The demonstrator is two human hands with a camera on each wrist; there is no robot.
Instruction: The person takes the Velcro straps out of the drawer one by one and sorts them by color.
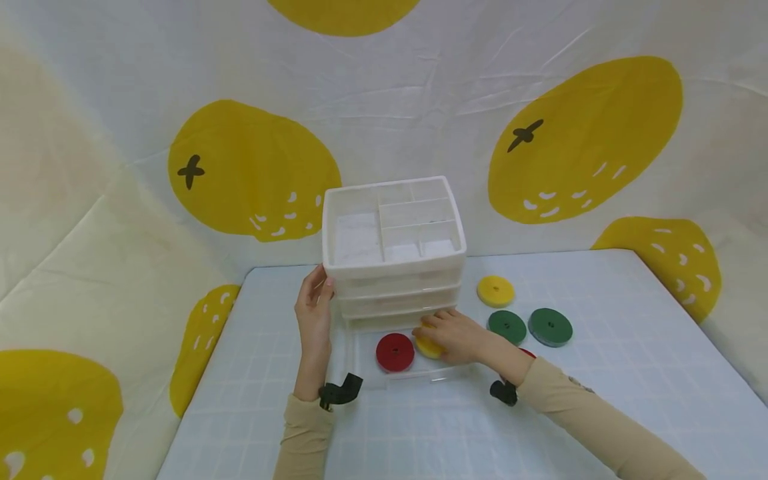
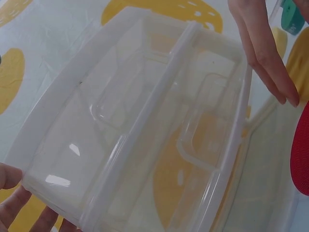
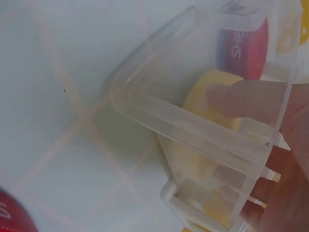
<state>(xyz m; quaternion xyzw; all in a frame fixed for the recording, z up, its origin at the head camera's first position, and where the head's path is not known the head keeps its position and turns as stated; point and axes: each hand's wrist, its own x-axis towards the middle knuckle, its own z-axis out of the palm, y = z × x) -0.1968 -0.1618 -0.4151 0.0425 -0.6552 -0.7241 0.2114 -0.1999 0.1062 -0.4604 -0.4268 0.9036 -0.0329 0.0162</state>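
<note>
A white drawer unit [image 1: 393, 267] with a compartment tray on top stands at the back of the table, its clear bottom drawer [image 1: 414, 379] pulled out. My left hand [image 1: 315, 293] touches the unit's left side; in the left wrist view its fingertips [image 2: 14, 205] lie against a corner. Over the drawer, my right hand [image 1: 453, 335] grips a flat yellow roll [image 1: 429, 347] that looks like ribbon. In the right wrist view the thumb [image 3: 227, 99] presses on it, seen through the drawer's clear wall. Beside it in the drawer lies a red roll [image 1: 395, 352] with a small centre hole.
To the right of the unit lie another yellow roll [image 1: 495, 291], a smaller green roll [image 1: 507, 327] and a larger green roll [image 1: 550, 327]. A second red roll [image 1: 527, 353] is mostly hidden behind the right forearm. A fruit-patterned cloth [image 1: 420, 133] hangs behind the table.
</note>
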